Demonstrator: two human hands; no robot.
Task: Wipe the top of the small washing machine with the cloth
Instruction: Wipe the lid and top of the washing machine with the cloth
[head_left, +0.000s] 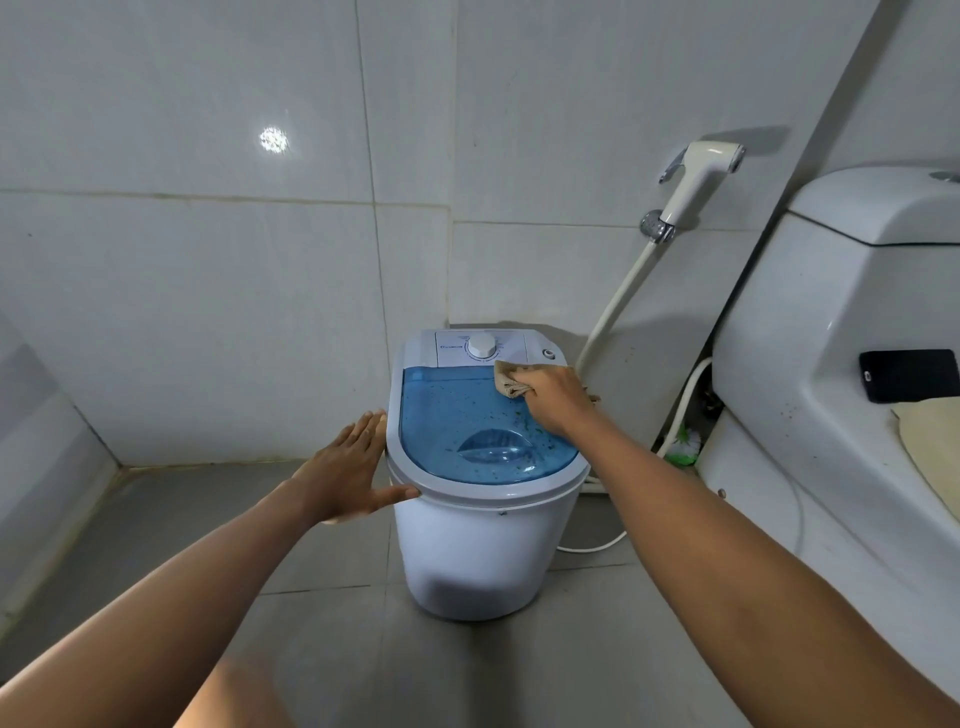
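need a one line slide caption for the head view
Right hand presses a tan cloth on the speckled blue lid of a small washing machine; left hand steadies it.

Washing machine (485, 467): you have one
Cloth (511, 382): one
Your hands: two, left (353, 467) and right (553, 397)
Phone (909, 375): one
Spray nozzle (698, 179): one

Large glossy white wall tiles (208, 270) with thin dark grout lines cover the far walls, which meet in a corner; a small bright glint of light (273, 139) shows on the left one. The floor is of matte grey tiles (156, 519). On the right stands a white ceramic toilet cistern (841, 291). A cream plastic bidet sprayer (698, 176) hangs in a chrome holder on the far right wall, its cream hose (618, 301) running down toward the floor.
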